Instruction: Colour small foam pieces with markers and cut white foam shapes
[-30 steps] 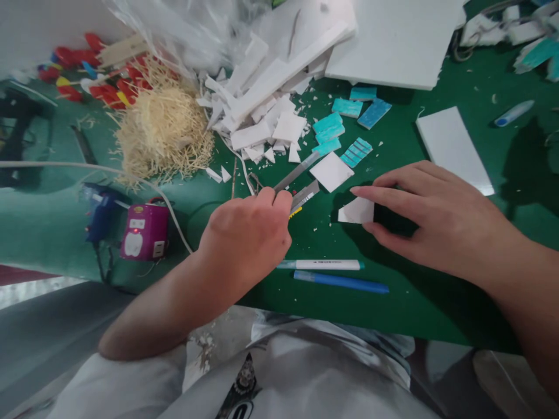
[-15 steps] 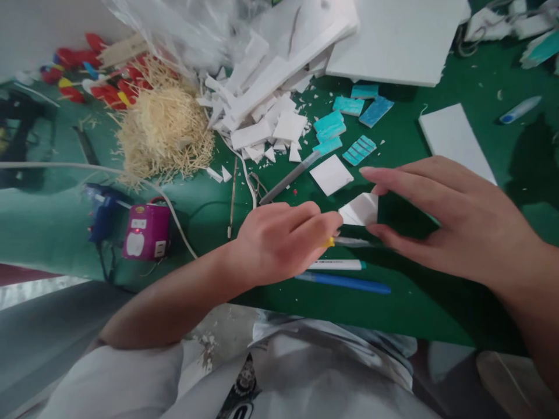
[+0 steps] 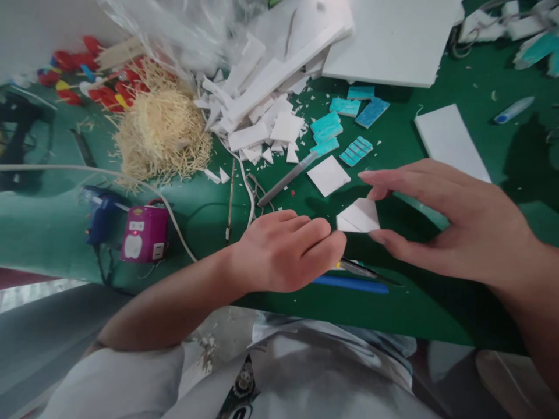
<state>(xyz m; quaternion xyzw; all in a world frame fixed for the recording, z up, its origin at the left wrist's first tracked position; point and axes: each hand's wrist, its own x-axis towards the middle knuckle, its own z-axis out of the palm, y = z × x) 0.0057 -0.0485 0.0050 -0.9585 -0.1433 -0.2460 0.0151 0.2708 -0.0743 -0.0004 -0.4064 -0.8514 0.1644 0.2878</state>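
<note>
My left hand point(image 3: 290, 250) is closed around a craft knife point(image 3: 369, 271); a yellow bit and its long narrow blade stick out past the fingers, pointing right. Most of the handle is hidden in the fist. Between the thumb and fingers of my right hand point(image 3: 454, 218) is a small angular white foam piece point(image 3: 360, 216) with a line across it. Its left corner meets my left fingertips. Just beyond lies a flat white foam square point(image 3: 329, 176). Under the blade rests a blue pen point(image 3: 353, 284), and a white marker is mostly covered by my left hand.
Turquoise painted foam tiles point(image 3: 326, 127) and a grey stick-like tool point(image 3: 286, 181) lie ahead. Behind are white foam scraps point(image 3: 262, 116), a straw heap point(image 3: 161, 134) and a large foam board point(image 3: 388, 41). At left, a white cable point(image 3: 172, 215) runs past a purple box point(image 3: 144, 234).
The knife blade has swung away from the foam piece, toward me and over the pens. The foam piece has turned a little in my right fingers and now shows a broader face.
</note>
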